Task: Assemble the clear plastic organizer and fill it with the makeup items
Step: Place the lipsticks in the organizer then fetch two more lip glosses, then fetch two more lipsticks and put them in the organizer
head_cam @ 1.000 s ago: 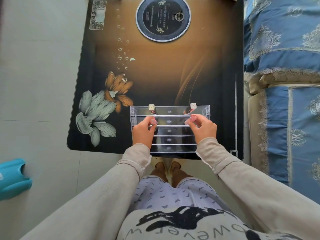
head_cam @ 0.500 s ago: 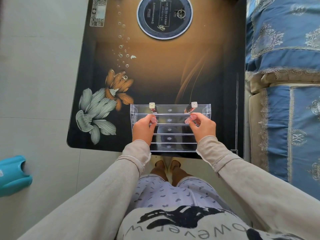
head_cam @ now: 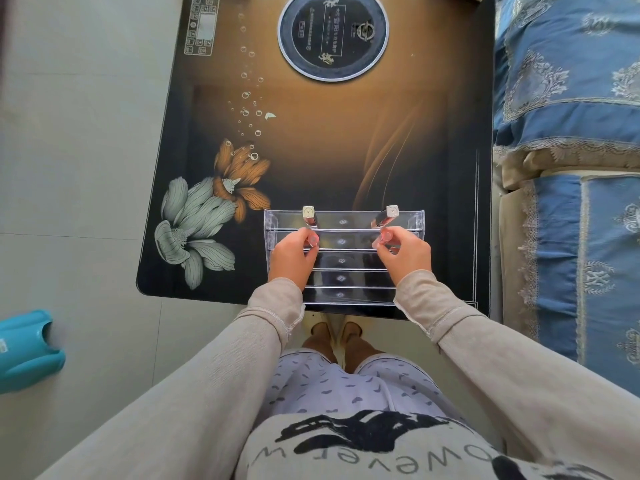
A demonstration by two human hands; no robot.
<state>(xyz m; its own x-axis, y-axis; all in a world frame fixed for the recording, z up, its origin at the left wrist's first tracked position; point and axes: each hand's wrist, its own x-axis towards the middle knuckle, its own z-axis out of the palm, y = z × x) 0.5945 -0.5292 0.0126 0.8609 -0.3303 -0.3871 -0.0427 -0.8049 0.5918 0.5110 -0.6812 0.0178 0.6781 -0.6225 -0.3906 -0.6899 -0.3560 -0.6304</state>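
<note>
Now, against the frames from the preceding second, almost nothing has shifted: the clear plastic tiered organizer [head_cam: 343,258] sits on the same spot at the near edge of the dark glass tabletop with printed lotus flowers [head_cam: 311,150], and both hands hold the poses they had. Only the camera view has drifted slightly. Judgement: a settling or seating phase, not a transfer.

Left hand [head_cam: 292,256]: thumb and forefinger pinched on the lower part of the left square-capped lip-gloss tube [head_cam: 309,216]. Right hand [head_cam: 405,254]: the same pinch on the right square-capped lip-gloss tube [head_cam: 387,216].

Both tubes stand in the farthest, top tier, one towards each end, well apart. The left tube looks near upright, its silver cap up; the right one tilts, cap leaning away and to the right.

Organizer orientation: long axis runs left to right across the view, parallel to the table's near edge. Tiers step away from the person, open sides up. It appears assembled. The lower tiers show no items, so filling looks barely begun; no other makeup is visible on the table.
</note>
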